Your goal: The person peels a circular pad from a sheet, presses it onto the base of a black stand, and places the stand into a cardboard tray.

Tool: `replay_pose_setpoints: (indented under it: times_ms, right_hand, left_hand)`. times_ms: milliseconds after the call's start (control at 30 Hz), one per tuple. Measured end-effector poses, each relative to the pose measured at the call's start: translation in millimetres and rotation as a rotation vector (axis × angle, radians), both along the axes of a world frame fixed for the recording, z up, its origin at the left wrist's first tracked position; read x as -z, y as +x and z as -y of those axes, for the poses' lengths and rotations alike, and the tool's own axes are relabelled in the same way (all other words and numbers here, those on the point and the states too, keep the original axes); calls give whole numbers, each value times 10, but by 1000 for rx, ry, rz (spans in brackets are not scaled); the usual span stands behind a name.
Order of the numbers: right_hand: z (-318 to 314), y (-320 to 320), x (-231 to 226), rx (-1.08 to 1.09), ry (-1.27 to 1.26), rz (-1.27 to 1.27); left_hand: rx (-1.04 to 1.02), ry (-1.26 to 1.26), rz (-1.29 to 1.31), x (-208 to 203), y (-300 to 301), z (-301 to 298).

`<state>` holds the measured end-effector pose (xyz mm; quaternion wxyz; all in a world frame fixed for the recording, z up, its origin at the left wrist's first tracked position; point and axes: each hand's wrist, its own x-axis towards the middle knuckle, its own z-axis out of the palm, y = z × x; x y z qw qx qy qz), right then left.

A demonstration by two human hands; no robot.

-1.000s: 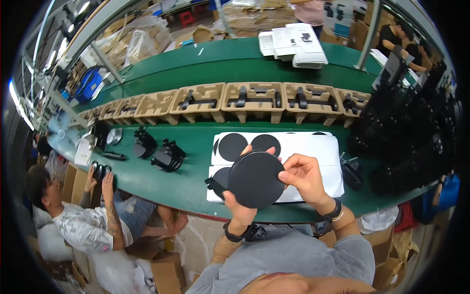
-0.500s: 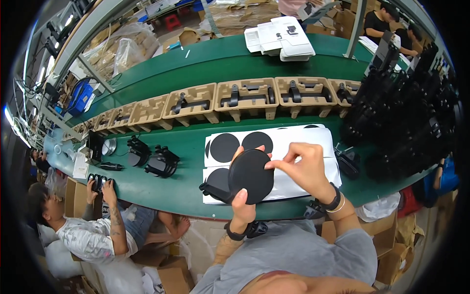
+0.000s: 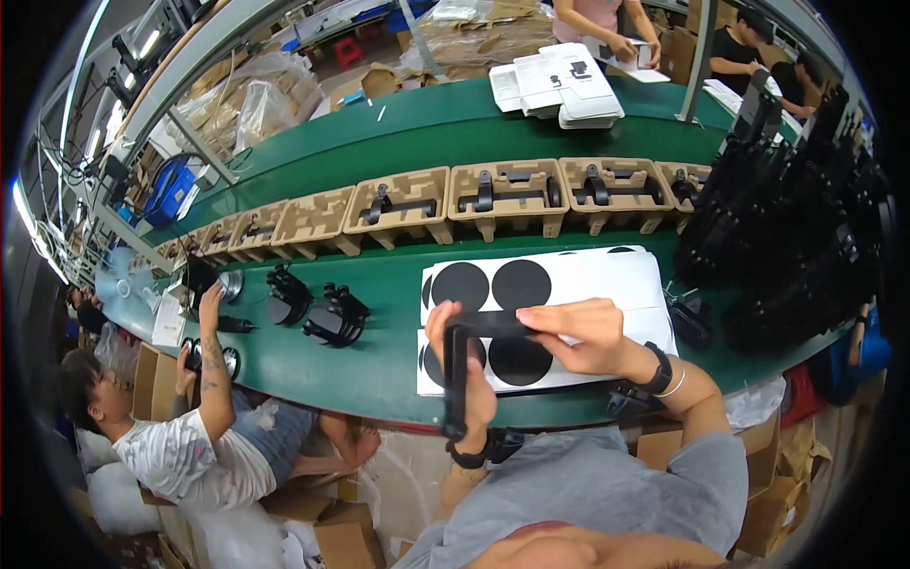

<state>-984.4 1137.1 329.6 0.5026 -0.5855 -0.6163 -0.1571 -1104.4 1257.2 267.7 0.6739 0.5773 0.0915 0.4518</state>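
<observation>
My left hand (image 3: 479, 403) is closed around a black stand with a round base (image 3: 488, 325), tilted so the disc shows nearly edge-on. Its arm hangs down at the left, in front of my palm. The fingers and thumb of my right hand (image 3: 588, 334) pinch the right edge of that base. Whether a thin pad lies between those fingers cannot be made out. Just below both hands, white backing sheets (image 3: 607, 284) lie on the green table; round black pads (image 3: 521, 284) are stuck on them, some partly hidden by my hands and the stand.
Brown moulded trays (image 3: 398, 209) with black parts line the table's middle. Two black stands (image 3: 336, 318) stand to the left; a big heap of black parts (image 3: 787, 228) rises at right. Printed white cards (image 3: 569, 85) lie at the back. A co-worker (image 3: 180, 417) sits at left.
The stand has turned from showing its flat round face to nearly edge-on. My right hand has moved onto its edge. The left co-worker's one hand has reached forward to a silver round part.
</observation>
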Motion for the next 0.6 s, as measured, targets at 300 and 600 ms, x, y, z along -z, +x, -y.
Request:
replay_pose_setpoints:
  times_ms: [300,600]
  right_hand:
    - [-227,89,-278,-63,-267,-226]
    - [-1444,993,75,-13,-314,-722]
  left_hand:
    - [-137,14,-157,233,-170,-272]
    - [980,-845,339,341,175,-168]
